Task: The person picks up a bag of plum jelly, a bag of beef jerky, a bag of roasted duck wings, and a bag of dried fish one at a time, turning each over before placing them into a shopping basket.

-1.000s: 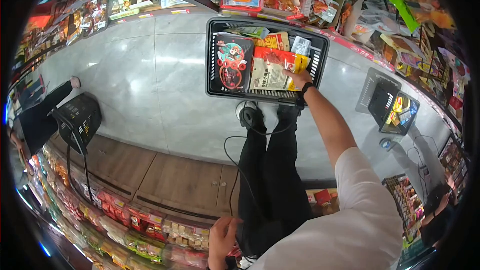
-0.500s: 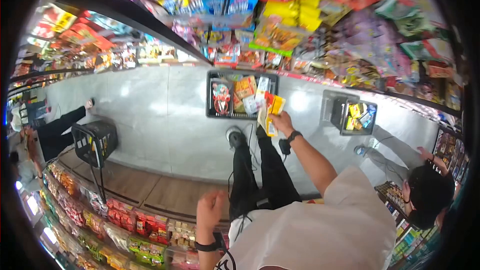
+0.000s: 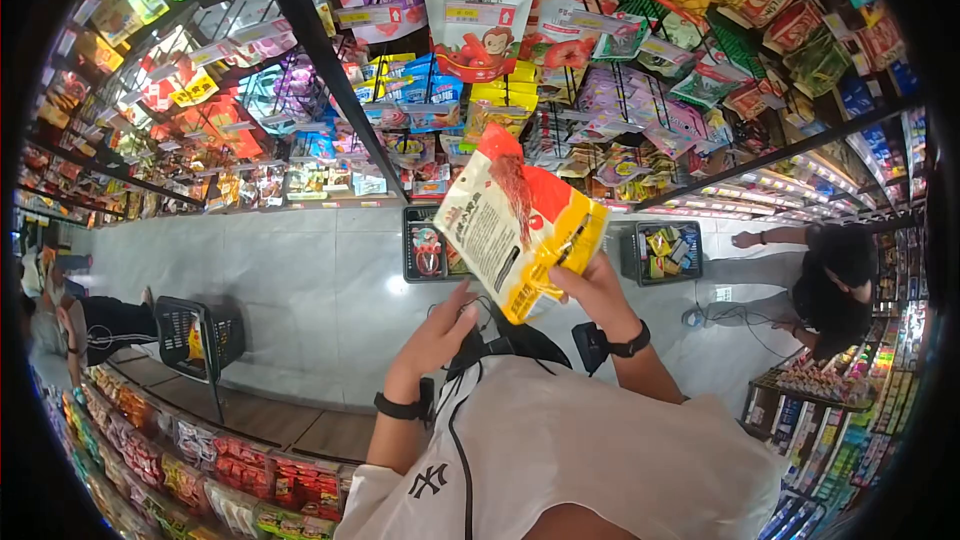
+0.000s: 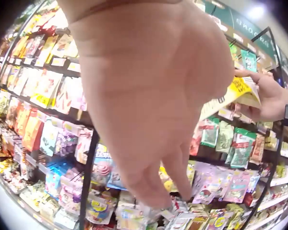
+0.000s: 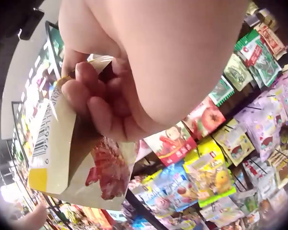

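My right hand grips a snack pouch by its yellow end, holding it raised in front of my body. The pouch is cream, red and yellow, with printed text facing up. In the right wrist view my fingers curl at the pouch's edge, near a barcode, with a picture of reddish food below. My left hand is held up beside the pouch with nothing in it, its fingers loosely extended. The left wrist view shows the left palm large, with the pouch beyond it.
My black basket stands on the floor beyond the pouch, partly hidden by it. A second basket with packets stands to its right, near a person. On the left are another person and a wheeled basket. Snack racks line the aisle.
My right hand has lifted the pouch out of the basket and brought it up toward me. My left hand has come up toward it, and the view has tilted up to the racks.
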Demonstrator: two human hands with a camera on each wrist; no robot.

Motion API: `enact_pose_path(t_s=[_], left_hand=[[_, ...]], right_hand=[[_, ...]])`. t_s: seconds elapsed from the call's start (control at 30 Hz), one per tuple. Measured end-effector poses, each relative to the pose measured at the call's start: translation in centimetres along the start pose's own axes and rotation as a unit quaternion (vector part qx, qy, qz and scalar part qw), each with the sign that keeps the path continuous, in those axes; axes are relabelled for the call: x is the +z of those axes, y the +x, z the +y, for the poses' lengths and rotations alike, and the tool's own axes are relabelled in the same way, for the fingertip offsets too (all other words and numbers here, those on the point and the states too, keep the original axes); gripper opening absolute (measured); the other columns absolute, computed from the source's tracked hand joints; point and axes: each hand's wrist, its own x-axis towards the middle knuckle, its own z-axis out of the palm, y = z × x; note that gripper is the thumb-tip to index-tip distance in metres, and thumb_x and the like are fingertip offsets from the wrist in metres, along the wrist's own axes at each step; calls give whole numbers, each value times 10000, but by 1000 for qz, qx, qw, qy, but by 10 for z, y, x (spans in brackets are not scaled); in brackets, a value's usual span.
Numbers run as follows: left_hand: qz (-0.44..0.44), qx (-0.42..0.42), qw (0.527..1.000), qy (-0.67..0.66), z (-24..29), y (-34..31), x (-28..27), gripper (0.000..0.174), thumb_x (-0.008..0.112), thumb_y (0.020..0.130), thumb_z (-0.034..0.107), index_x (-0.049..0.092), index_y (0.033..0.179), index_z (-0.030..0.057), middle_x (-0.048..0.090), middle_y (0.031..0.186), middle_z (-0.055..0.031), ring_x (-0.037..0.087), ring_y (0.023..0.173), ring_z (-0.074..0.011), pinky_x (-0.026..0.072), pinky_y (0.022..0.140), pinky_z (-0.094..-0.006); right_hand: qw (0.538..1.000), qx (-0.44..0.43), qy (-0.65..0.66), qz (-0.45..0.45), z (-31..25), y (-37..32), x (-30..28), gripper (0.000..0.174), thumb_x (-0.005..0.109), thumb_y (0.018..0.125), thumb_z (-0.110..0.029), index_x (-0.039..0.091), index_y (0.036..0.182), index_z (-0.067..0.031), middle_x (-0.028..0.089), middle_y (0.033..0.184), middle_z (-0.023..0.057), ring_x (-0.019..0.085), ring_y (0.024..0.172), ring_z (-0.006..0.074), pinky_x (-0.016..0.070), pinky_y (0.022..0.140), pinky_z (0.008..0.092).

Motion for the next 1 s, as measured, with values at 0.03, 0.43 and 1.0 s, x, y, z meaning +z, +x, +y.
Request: enact_pose_path(t_s=[0.03,0.43,1.0], left_hand=[[0,26,997,-67,10,0,4,630,531,1080,301,321,1572,-31,530,1498,-254,507,1404,-344,386,1151,-397],[92,147,959,-226,87,-34,54,743,664,991,21,232,1595,0,483,1526,-114,465,1399,-197,376,1165,-366],[49,87,990,-102,96,-93,192,612,663,985,-12,374,1524,7,571,1455,-100,530,1335,-186,437,1115,-357]], right_hand=[[1000,-14,4,-1,-6,-15,9,284,741,969,-150,682,1217,-27,736,1031,21,634,737,55,474,594,224],[996,-2,-58,-71,5,-96,0,422,783,930,-151,619,1303,-40,713,1065,10,656,841,77,526,719,247],[997,-75,-1,8,49,-221,-102,349,744,948,-73,642,1271,12,706,1199,42,634,1076,96,523,926,283]])
